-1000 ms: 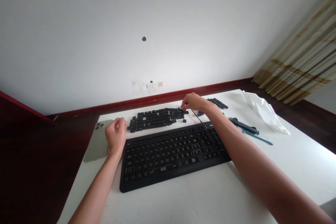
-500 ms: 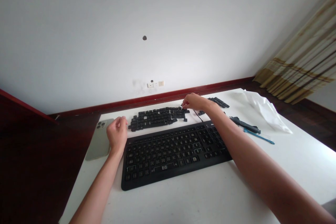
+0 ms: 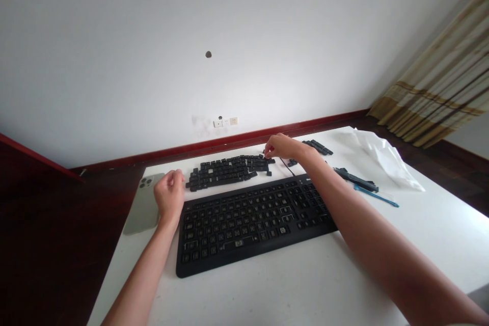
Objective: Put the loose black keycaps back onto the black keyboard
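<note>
A black keyboard (image 3: 237, 229) with its keycaps off lies on the white table, its bare key sockets showing. Behind it the loose black keycaps (image 3: 225, 170) are laid out in rows. My right hand (image 3: 280, 146) reaches over the keyboard, fingertips pinched on a keycap at the right end of these rows; the fingers partly hide it. Curled closed, my left hand (image 3: 170, 193) rests between the keyboard's back left corner and a phone (image 3: 141, 209). What its fingers hold, if anything, is hidden.
More keycaps (image 3: 320, 146) lie beyond my right forearm. Dark long pieces (image 3: 357, 181) and a blue stick-like tool (image 3: 376, 196) sit to the right, near a white plastic bag (image 3: 385, 160). A thin cable (image 3: 287, 167) runs behind the keyboard. A wall (image 3: 267, 61) rises beyond the table.
The view has shifted very slightly. Both hands stay in nearly the same places, with the right fingers still at the end of the keycap rows.
</note>
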`<action>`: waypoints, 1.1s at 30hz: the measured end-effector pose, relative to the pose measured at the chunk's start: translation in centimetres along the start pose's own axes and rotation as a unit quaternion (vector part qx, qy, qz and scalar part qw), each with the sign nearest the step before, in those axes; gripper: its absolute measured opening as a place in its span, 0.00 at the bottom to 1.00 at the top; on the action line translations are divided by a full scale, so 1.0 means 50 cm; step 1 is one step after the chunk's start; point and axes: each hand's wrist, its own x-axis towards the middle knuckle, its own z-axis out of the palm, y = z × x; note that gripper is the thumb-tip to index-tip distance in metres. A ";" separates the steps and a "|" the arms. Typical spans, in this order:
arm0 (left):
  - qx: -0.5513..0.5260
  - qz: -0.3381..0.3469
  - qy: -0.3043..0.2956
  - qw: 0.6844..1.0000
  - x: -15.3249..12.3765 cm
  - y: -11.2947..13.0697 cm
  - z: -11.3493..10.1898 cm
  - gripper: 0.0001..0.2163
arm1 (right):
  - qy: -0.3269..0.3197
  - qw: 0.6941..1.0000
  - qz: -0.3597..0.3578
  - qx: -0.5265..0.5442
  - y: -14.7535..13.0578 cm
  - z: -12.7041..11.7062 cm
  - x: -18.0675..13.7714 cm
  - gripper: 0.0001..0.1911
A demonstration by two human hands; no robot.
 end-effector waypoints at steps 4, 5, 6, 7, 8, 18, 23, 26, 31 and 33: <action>-0.012 -0.003 -0.004 1.000 0.001 0.000 0.000 0.13 | 0.002 1.000 -0.001 -0.006 0.003 0.002 0.001 0.07; -0.013 -0.005 -0.005 1.000 0.001 0.000 -0.001 0.13 | 0.002 1.000 0.000 -0.008 0.003 0.002 0.001 0.07; -0.012 -0.007 -0.005 1.000 0.000 0.000 -0.001 0.13 | 0.002 1.000 0.000 -0.009 0.003 0.003 0.001 0.08; -0.010 -0.008 -0.003 1.000 0.000 0.001 -0.002 0.13 | 0.002 1.000 0.001 -0.009 0.003 0.003 0.001 0.08; -0.007 -0.007 -0.002 1.000 -0.001 0.002 -0.002 0.13 | 0.001 1.000 0.001 -0.010 0.003 0.003 0.001 0.08; -0.019 -0.006 -0.006 1.000 -0.003 0.008 -0.002 0.14 | 0.003 1.000 -0.009 -0.011 -0.004 -0.011 -0.011 0.09; -0.019 -0.003 -0.006 1.000 -0.002 0.000 -0.002 0.15 | 0.004 1.000 -0.015 0.000 -0.008 -0.017 -0.013 0.09; -0.017 -0.001 -0.007 1.000 -0.002 -0.002 -0.002 0.15 | -0.013 1.000 -0.005 0.004 -0.010 -0.015 -0.012 0.07; -0.008 0.003 -0.007 1.000 -0.001 0.002 -0.002 0.14 | -0.022 1.000 0.002 -0.003 -0.009 -0.010 -0.009 0.07; -0.004 0.006 -0.008 1.000 0.000 0.006 -0.002 0.14 | -0.020 1.000 -0.001 -0.006 -0.007 -0.009 -0.007 0.07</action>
